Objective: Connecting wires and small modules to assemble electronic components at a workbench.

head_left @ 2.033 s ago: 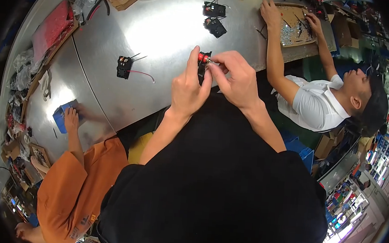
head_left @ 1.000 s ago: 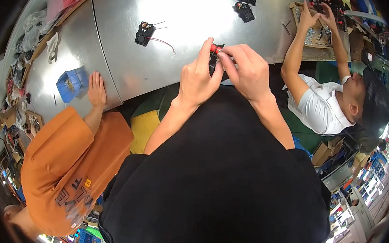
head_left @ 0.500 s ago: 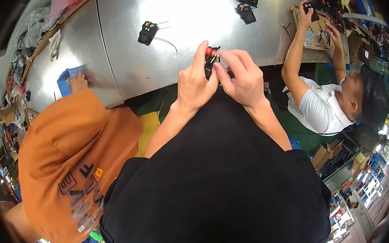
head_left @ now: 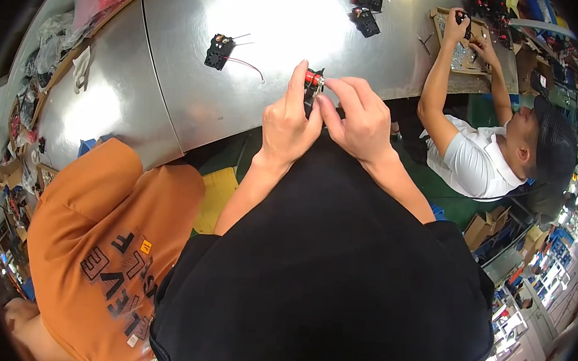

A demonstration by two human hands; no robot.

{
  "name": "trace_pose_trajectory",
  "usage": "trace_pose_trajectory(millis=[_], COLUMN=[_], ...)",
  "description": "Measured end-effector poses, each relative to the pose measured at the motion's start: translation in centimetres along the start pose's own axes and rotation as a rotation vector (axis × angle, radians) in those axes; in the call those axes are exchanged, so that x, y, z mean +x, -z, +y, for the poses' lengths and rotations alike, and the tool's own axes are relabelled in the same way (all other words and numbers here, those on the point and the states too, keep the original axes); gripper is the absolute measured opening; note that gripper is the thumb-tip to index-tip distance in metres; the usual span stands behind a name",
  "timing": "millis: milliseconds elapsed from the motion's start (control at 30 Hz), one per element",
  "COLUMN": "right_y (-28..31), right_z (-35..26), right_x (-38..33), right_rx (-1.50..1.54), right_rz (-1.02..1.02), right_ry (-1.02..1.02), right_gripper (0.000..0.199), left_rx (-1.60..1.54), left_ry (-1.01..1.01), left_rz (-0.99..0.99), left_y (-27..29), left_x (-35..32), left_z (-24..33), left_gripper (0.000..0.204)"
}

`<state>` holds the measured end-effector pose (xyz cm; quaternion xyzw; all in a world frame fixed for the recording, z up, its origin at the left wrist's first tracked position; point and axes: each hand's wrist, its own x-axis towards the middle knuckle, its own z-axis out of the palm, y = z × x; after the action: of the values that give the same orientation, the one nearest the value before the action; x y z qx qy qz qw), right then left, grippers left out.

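My left hand (head_left: 284, 127) grips a small black plastic assembly (head_left: 310, 105) with a red cylindrical part (head_left: 312, 78) and metal ends. The left index finger reaches up along its left side. At its right side, my right hand (head_left: 363, 122) has thumb and index finger bent in toward the metal ends. Whatever those fingertips pinch is too small to make out. Both hands are just past the near edge of the metal table (head_left: 220, 110). A similar black assembly (head_left: 219, 51) with thin wires lies on the tabletop, left of my hands.
Two more black assemblies (head_left: 365, 20) lie at the far side. On the right, a person in white (head_left: 481, 155) works over a cardboard tray (head_left: 470, 72) of small parts. At left, a person in orange (head_left: 109, 227) leans close by a blue bin (head_left: 88, 146).
The red part in my hands has turned slightly and shows more. My right fingers have shifted a little. The orange-clad person's arm now covers most of the blue bin; the white-clad person's hands have lowered.
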<state>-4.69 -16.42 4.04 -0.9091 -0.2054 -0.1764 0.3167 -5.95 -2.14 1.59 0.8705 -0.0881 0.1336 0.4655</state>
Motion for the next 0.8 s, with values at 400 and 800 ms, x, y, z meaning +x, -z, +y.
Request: trace_pose_trajectory(millis=[400, 800], right_y=[-1.3, -2.1], right_z=[-0.1, 2.8], right_x=[0.9, -0.5], right_rx=[-0.043, 0.036], right_rz=[-0.117, -0.438], right_ry=[-0.040, -0.270], right_gripper=[0.026, 0.031], left_rx=[0.098, -0.749], left_ry=[0.066, 1.035], left_rz=[-0.046, -0.130], left_y=[-0.5, -2.2], left_x=[0.2, -4.0], left_z=[-1.9, -9.9], left_gripper=[0.061, 0.054])
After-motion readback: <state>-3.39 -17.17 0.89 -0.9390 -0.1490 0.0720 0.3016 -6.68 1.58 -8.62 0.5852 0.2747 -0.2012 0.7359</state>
